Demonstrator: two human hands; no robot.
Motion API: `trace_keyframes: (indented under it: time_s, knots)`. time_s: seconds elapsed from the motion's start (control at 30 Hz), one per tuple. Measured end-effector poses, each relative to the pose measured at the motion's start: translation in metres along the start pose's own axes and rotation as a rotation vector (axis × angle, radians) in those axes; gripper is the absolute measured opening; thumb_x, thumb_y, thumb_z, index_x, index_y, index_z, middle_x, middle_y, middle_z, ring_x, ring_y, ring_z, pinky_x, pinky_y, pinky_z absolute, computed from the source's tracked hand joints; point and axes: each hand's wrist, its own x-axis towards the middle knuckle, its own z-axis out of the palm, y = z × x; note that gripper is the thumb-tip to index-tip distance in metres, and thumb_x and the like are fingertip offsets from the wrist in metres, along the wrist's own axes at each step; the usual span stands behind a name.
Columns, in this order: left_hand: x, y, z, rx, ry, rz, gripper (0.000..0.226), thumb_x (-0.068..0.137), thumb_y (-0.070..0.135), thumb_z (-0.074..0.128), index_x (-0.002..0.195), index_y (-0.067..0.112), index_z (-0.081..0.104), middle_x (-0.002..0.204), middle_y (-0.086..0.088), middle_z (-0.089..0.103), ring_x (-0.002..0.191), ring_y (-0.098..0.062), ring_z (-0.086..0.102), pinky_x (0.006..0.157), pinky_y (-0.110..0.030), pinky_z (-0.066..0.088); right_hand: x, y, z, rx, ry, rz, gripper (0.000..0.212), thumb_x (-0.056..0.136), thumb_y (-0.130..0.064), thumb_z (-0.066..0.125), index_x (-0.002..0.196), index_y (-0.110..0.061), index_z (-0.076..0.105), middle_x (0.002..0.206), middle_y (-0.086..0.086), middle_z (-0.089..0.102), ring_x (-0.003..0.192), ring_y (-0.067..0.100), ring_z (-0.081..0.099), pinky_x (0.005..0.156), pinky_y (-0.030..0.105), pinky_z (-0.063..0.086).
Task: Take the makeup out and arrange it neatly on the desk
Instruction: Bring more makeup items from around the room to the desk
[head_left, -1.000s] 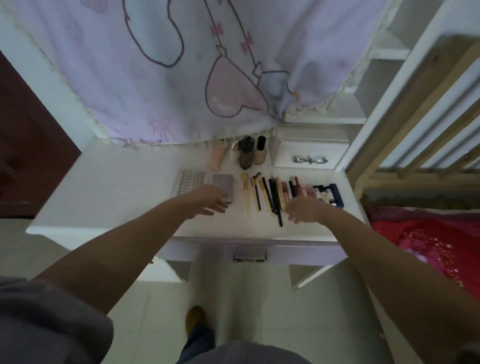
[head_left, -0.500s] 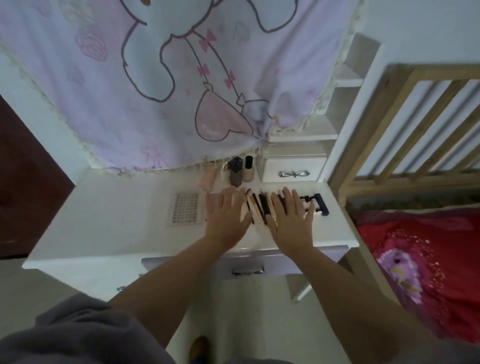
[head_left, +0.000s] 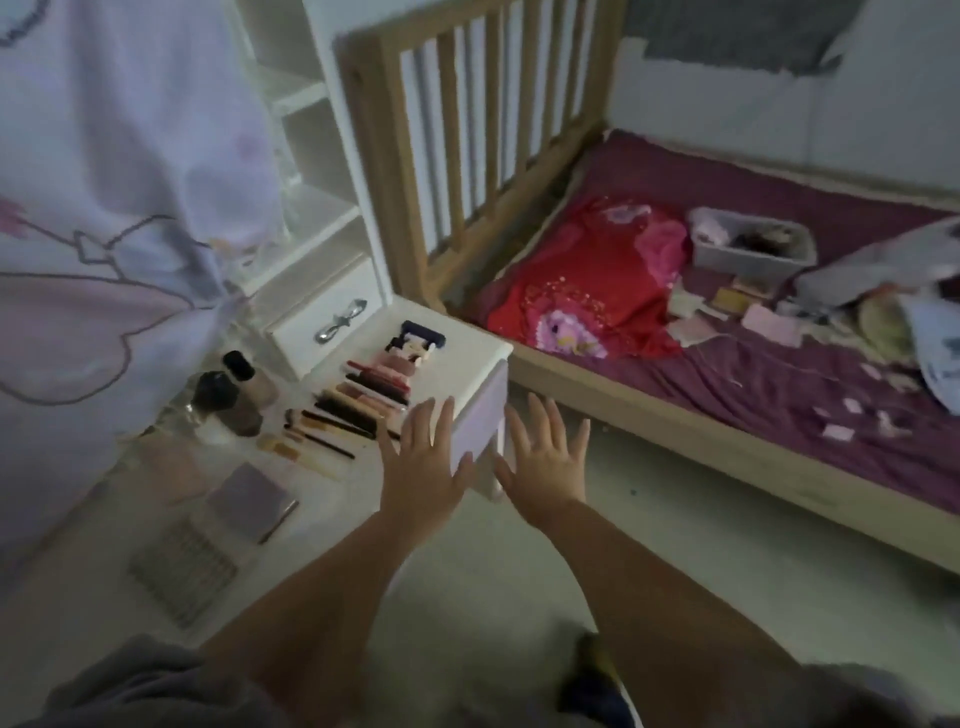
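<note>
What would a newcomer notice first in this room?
Probably the two open hands, left and right, spread in mid-frame by the desk corner, holding nothing. Beside them, a neat row of makeup lies on the white desk. To the right, the red pillow stands out on the purple bed.

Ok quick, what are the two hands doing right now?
Left hand: open, fingers spread, holding nothing.
Right hand: open, fingers spread, holding nothing.

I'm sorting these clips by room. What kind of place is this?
Most likely a bedroom: a wooden-railed bed with purple bedding stands right beside a white dressing desk where makeup is lined up.
</note>
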Motion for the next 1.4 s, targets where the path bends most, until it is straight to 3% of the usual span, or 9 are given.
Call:
trace_keyframes:
  time_s: [0.2,0.3,0.4,0.6,0.77,0.97,1.07,1.17,1.4]
  knots:
    - [-0.026,0.075,0.015,-0.032,-0.174,0.382,0.067,0.083,0.048,0.050,0.139,0.012,0.042,0.133,-0.014,0.055,0.122,-0.031,0.054,0.096,-0.062,0.038,-0.103,0.053,0.017,0.077,-0.034,0.393,0.064,0.096,-0.055,0.018,0.151,-0.029,-0.003,0.159,0.004,-0.012,0.146,0.023,-0.015,0.112,0.062,-0.009]
    - [-0.051,0.125,0.014,-0.035,-0.259,0.600,0.072,0.094,0.048,0.039,0.151,0.019,0.005,0.157,-0.010,0.017,0.144,-0.026,0.018,0.114,-0.057,0.010,-0.166,0.078,0.025,0.109,-0.045,0.600,0.064,0.096,-0.056,0.014,0.150,-0.029,-0.005,0.159,0.003,-0.012,0.146,0.024,-0.015,0.112,0.063,-0.009]
    - [-0.084,0.172,0.014,-0.026,-0.281,0.768,0.070,0.096,0.051,0.028,0.150,0.022,-0.007,0.159,-0.006,0.003,0.146,-0.023,0.005,0.113,-0.055,-0.007,-0.232,0.093,0.034,0.165,-0.020,0.774,0.064,0.096,-0.057,0.014,0.150,-0.029,-0.005,0.159,0.004,-0.011,0.146,0.024,-0.015,0.112,0.062,-0.010]
    - [-0.188,0.248,0.014,0.015,-0.366,1.026,0.069,0.095,0.052,0.020,0.150,0.022,-0.009,0.158,-0.004,0.000,0.146,-0.021,0.000,0.114,-0.055,-0.007,-0.380,0.101,0.055,0.290,0.009,1.107,0.064,0.096,-0.057,0.017,0.150,-0.030,-0.004,0.159,0.002,-0.012,0.146,0.021,-0.016,0.113,0.060,-0.010]
    - [-0.314,0.307,0.015,0.036,-0.393,1.228,0.089,0.069,0.056,-0.010,0.150,0.020,-0.006,0.157,-0.006,0.006,0.145,-0.021,0.004,0.114,-0.054,-0.004,-0.530,0.093,0.070,0.323,0.063,1.323,0.064,0.096,-0.056,0.019,0.151,-0.029,-0.001,0.159,0.002,-0.009,0.146,0.021,-0.013,0.113,0.059,-0.011]
    - [-0.486,0.367,-0.001,0.004,-0.440,1.506,0.092,0.067,0.058,-0.008,0.150,0.021,-0.002,0.157,-0.005,0.008,0.145,-0.020,0.007,0.115,-0.051,-0.002,-0.720,0.065,0.088,0.343,0.076,1.603,0.062,0.097,-0.054,0.020,0.150,-0.030,0.000,0.159,0.001,-0.010,0.146,0.020,-0.012,0.112,0.058,-0.008]
    - [-0.558,0.394,-0.008,0.019,-0.461,1.627,0.078,0.082,0.059,0.003,0.150,0.023,-0.002,0.157,-0.004,0.007,0.145,-0.019,0.007,0.116,-0.049,0.001,-0.795,0.048,0.094,0.382,0.091,1.737,0.062,0.097,-0.054,0.020,0.150,-0.030,0.001,0.159,0.001,-0.008,0.146,0.020,-0.010,0.115,0.055,0.001]
    - [-0.615,0.424,-0.008,0.014,-0.493,1.707,0.065,0.097,0.049,0.027,0.150,0.024,0.000,0.156,-0.004,0.010,0.144,-0.020,0.010,0.116,-0.044,0.010,-0.851,0.041,0.099,0.385,0.098,1.851,0.066,0.092,-0.060,0.011,0.150,-0.029,0.003,0.159,0.004,-0.004,0.147,0.021,-0.005,0.115,0.051,0.008]
    - [-0.709,0.504,0.004,0.052,-0.503,1.863,0.064,0.097,0.052,0.024,0.150,0.026,0.000,0.157,-0.006,0.012,0.144,-0.024,0.012,0.116,-0.046,0.016,-0.941,0.075,0.110,0.401,0.096,1.997,0.062,0.097,-0.055,0.019,0.150,-0.029,0.001,0.159,0.002,-0.005,0.147,0.021,-0.005,0.115,0.053,0.005]
